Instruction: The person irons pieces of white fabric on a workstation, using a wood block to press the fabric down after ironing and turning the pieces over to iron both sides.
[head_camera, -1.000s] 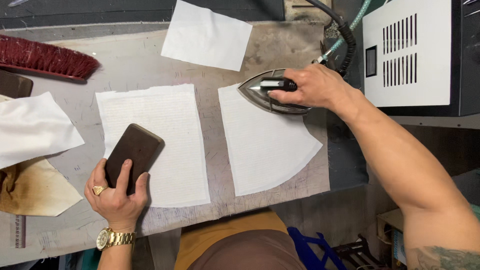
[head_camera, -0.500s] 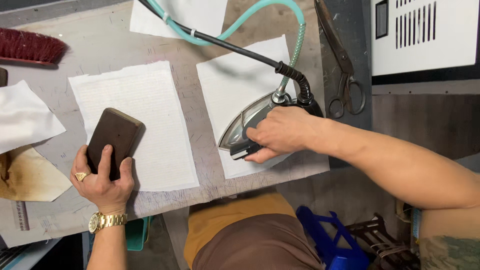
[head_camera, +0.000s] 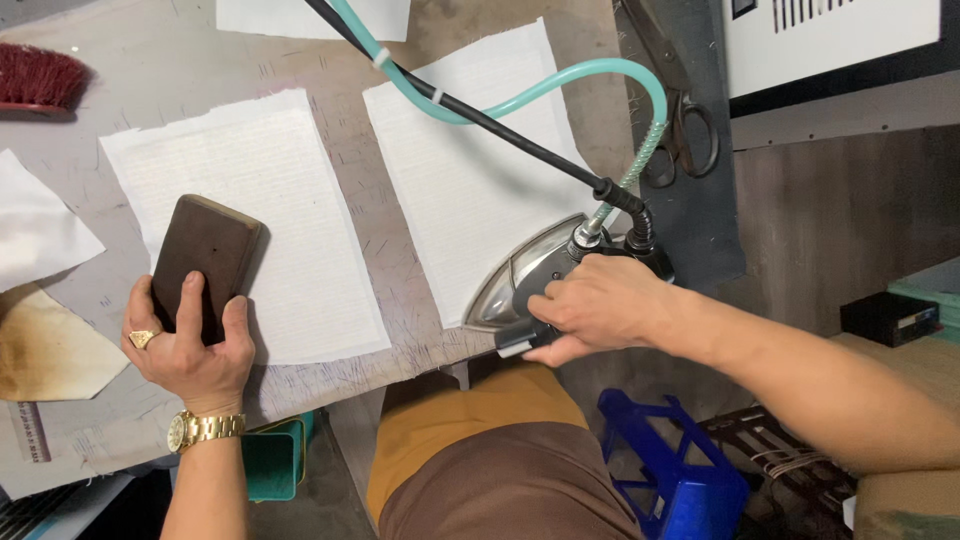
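My right hand grips the handle of a metal steam iron at the near right corner of the padded ironing table. The iron rests on the near edge of a white fabric piece. A black cable and a teal hose run from the iron's back across that piece. My left hand holds a dark brown wooden block pressed on the left edge of a second white fabric piece.
A red brush lies at the far left. Scissors lie on a dark strip beside a white machine. More white cloth and a scorched cloth sit at the left. A blue stool stands below.
My right hand drew the iron from the far end of the right fabric piece down to its near edge, trailing cable and hose. The left hand and block stayed put on the left piece.
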